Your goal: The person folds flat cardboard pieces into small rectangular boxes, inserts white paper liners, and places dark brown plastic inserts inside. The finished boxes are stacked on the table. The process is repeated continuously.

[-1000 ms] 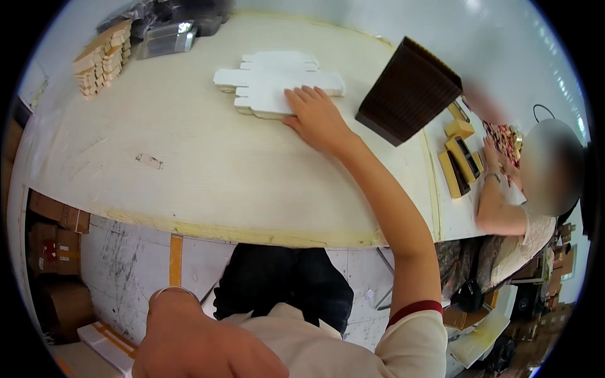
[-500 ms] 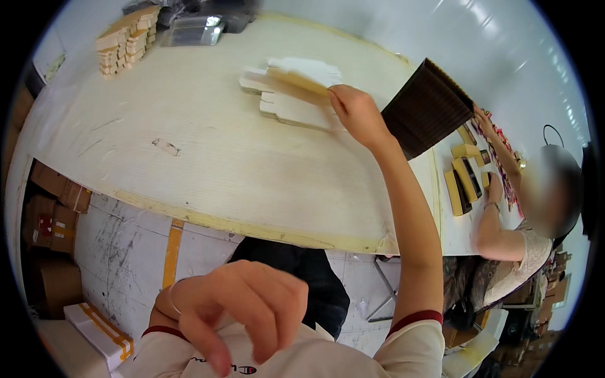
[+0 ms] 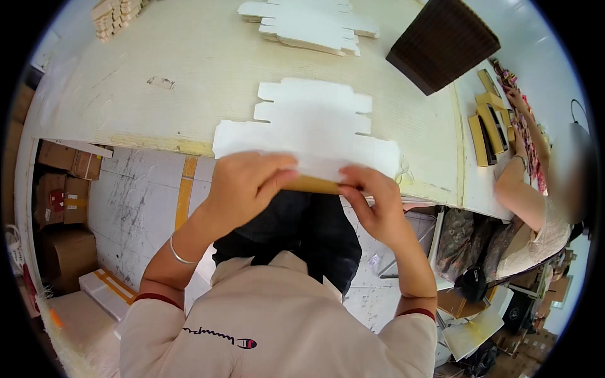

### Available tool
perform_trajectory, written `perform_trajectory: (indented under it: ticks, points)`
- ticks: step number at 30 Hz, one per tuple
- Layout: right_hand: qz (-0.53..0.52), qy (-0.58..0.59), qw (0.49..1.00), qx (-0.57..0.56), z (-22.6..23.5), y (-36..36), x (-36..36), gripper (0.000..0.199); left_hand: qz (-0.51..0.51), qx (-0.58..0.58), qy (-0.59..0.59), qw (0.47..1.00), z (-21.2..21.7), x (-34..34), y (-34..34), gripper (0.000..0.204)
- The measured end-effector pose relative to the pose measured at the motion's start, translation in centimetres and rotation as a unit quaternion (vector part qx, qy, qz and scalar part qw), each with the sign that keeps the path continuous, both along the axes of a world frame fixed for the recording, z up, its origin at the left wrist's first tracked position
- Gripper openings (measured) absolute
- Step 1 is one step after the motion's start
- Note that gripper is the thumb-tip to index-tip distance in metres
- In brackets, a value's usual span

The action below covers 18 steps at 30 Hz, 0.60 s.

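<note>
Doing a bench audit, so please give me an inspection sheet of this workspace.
Surface: pale table, small mark at left.
Job's things: white flat carton at table's near edge; carton stack behind.
Clutter: dark brown box, back right; pale pile, far left.
Hands: left hand and right hand pinch the carton's near edge.
Cables: thin dark loop, far right; possibly a cord.
Surroundings: co-worker at right; cardboard boxes below, left.

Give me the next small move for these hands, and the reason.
Probably crease the white cardboard blank along its near edge: the left hand and right hand both pinch it there, with a tan strip showing between them, while its side and far flaps lie spread out.
</note>
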State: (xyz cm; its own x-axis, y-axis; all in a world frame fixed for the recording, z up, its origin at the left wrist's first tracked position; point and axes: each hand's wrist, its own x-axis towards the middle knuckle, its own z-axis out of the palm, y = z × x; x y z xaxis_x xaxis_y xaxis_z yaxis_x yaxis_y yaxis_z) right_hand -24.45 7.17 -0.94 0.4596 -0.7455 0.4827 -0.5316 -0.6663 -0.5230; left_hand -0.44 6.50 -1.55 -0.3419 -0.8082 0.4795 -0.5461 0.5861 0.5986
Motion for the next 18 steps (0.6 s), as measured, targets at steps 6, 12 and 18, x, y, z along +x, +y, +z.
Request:
perform_trajectory:
  ticks: [6, 12, 18]
  points:
    - [-0.02, 0.129, 0.963, -0.236, -0.1, 0.1, 1.2, 0.022, 0.038, -0.093, -0.069, 0.993, 0.2, -1.3, -2.7, 0.016]
    - [-0.031, 0.147, 0.977, -0.152, -1.4, -0.2, 1.1, 0.023, -0.069, -0.092, -0.067, 0.991, 0.7, -1.7, -1.6, 0.013]
    - [-0.001, 0.143, 0.985, 0.101, 2.6, -3.5, 2.0, 0.023, -0.068, 0.097, -0.127, 0.985, 2.1, -1.0, -4.2, 0.011]
